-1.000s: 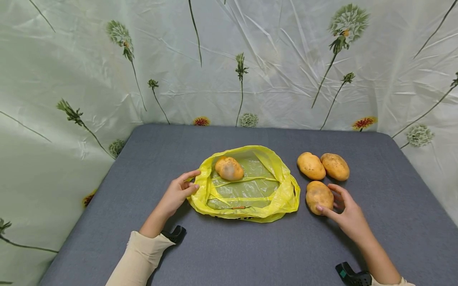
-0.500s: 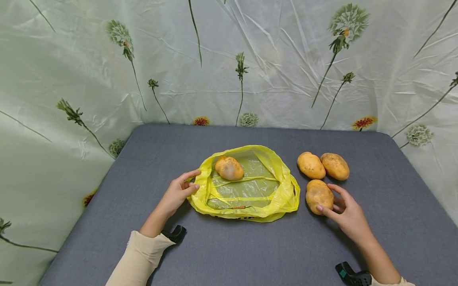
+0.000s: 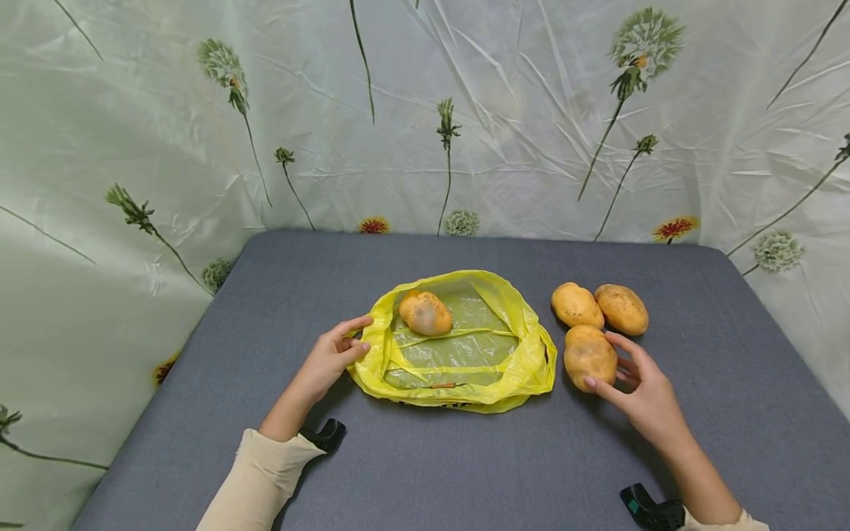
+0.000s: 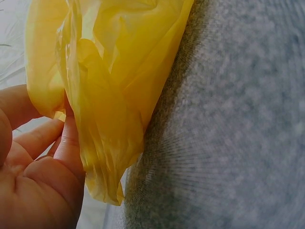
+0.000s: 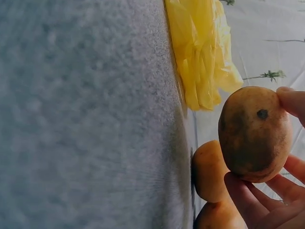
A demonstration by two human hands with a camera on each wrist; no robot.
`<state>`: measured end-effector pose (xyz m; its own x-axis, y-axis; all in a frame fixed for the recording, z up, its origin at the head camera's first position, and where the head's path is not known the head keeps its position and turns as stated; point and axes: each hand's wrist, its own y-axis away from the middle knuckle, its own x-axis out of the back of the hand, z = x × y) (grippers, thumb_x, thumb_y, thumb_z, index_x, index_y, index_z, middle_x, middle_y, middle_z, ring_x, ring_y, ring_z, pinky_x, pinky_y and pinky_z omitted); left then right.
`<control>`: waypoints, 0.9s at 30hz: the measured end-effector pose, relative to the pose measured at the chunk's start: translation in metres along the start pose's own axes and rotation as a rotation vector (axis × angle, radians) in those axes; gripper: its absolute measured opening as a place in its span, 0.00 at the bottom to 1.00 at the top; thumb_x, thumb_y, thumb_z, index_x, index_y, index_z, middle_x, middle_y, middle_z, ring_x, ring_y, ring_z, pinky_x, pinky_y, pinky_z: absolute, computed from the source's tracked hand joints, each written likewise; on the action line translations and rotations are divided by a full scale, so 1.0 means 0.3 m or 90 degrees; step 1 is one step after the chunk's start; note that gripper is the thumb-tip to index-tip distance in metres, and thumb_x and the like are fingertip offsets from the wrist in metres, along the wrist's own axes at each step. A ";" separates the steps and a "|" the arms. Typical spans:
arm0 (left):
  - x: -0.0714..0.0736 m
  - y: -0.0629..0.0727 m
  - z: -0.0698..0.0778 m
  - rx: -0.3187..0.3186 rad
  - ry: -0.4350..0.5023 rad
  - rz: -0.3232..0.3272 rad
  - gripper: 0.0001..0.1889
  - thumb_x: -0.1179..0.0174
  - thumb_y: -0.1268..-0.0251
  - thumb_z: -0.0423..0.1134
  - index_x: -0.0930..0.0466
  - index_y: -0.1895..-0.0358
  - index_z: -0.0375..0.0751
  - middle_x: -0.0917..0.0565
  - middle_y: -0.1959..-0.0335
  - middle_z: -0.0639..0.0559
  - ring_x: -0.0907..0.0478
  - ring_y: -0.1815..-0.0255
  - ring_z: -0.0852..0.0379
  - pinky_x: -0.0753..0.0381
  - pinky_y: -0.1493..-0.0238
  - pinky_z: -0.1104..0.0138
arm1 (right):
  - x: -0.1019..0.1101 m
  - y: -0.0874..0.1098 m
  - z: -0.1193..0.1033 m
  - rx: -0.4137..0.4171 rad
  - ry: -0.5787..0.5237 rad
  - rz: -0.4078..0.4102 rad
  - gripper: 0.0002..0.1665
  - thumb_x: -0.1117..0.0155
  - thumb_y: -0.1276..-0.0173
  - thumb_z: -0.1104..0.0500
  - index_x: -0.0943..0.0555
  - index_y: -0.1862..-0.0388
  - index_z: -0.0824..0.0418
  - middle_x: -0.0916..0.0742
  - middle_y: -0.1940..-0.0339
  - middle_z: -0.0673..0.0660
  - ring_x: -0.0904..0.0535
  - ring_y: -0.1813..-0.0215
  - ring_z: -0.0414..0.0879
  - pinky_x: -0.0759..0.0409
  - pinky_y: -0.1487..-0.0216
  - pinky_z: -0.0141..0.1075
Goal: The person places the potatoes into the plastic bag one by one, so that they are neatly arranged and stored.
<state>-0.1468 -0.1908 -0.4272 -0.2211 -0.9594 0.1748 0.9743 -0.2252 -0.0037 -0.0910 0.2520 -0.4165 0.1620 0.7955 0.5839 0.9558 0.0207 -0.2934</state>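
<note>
In the head view a yellow plastic bag (image 3: 531,346) lies spread open at the middle of the table, one potato (image 3: 426,313) inside near its back left. My left hand (image 3: 327,363) pinches the bag's left edge between thumb and fingers; the left wrist view shows the fingers at the folded yellow plastic (image 4: 112,105). To the right of the bag, my right hand (image 3: 643,383) grips a potato (image 3: 589,358) between thumb and fingertips. The right wrist view shows this potato (image 5: 255,136) raised off the table, with a dark spot on its skin.
Two more potatoes, one lighter (image 3: 576,306) and one browner (image 3: 623,310), lie side by side behind the right hand. Everything rests on a grey cloth-covered table (image 3: 465,472). A flower-printed curtain (image 3: 372,147) hangs behind and beside it.
My right hand has lifted the potato slightly and shifted it a little left and away from me. The left hand and the bag stay in place.
</note>
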 end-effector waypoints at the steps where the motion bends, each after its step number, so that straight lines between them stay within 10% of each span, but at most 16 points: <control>1: 0.000 0.000 0.000 -0.001 0.002 -0.001 0.23 0.45 0.40 0.27 0.35 0.41 0.30 0.28 0.70 0.45 0.30 0.71 0.60 0.29 0.74 0.72 | 0.000 -0.003 -0.001 0.004 0.001 0.000 0.43 0.28 0.52 0.64 0.36 0.37 0.63 0.31 0.41 0.60 0.28 0.48 0.49 0.34 0.57 0.16; 8: 0.002 -0.002 -0.005 -0.009 0.005 -0.007 0.23 0.45 0.40 0.27 0.36 0.40 0.29 0.28 0.70 0.46 0.30 0.72 0.61 0.29 0.74 0.72 | -0.011 -0.032 -0.009 0.047 0.013 0.006 0.45 0.26 0.53 0.63 0.36 0.36 0.55 0.30 0.41 0.54 0.31 0.50 0.29 0.35 0.56 0.16; 13: 0.003 0.001 -0.003 -0.011 0.006 -0.007 0.23 0.45 0.40 0.27 0.36 0.40 0.30 0.27 0.69 0.46 0.30 0.72 0.61 0.29 0.74 0.72 | -0.019 -0.069 -0.050 0.056 0.000 -0.009 0.44 0.27 0.53 0.63 0.35 0.36 0.56 0.30 0.41 0.55 0.29 0.49 0.39 0.36 0.55 0.17; 19: 0.003 0.002 0.000 -0.008 0.009 -0.008 0.23 0.45 0.40 0.27 0.35 0.40 0.31 0.28 0.68 0.44 0.30 0.71 0.60 0.29 0.74 0.72 | -0.040 -0.108 -0.152 0.108 -0.040 -0.015 0.43 0.28 0.58 0.74 0.34 0.40 0.68 0.28 0.44 0.62 0.31 0.53 0.28 0.33 0.56 0.19; 27: 0.002 0.000 -0.004 -0.010 0.016 -0.011 0.24 0.45 0.40 0.27 0.36 0.40 0.29 0.28 0.67 0.42 0.30 0.71 0.60 0.29 0.74 0.72 | -0.101 -0.165 -0.131 0.131 -0.070 -0.048 0.45 0.27 0.56 0.69 0.35 0.37 0.62 0.28 0.42 0.58 0.27 0.48 0.48 0.32 0.54 0.22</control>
<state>-0.1469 -0.1917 -0.4282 -0.2394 -0.9592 0.1502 0.9695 -0.2445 -0.0164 -0.1335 0.2031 -0.3898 0.0532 0.8476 0.5280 0.8924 0.1969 -0.4060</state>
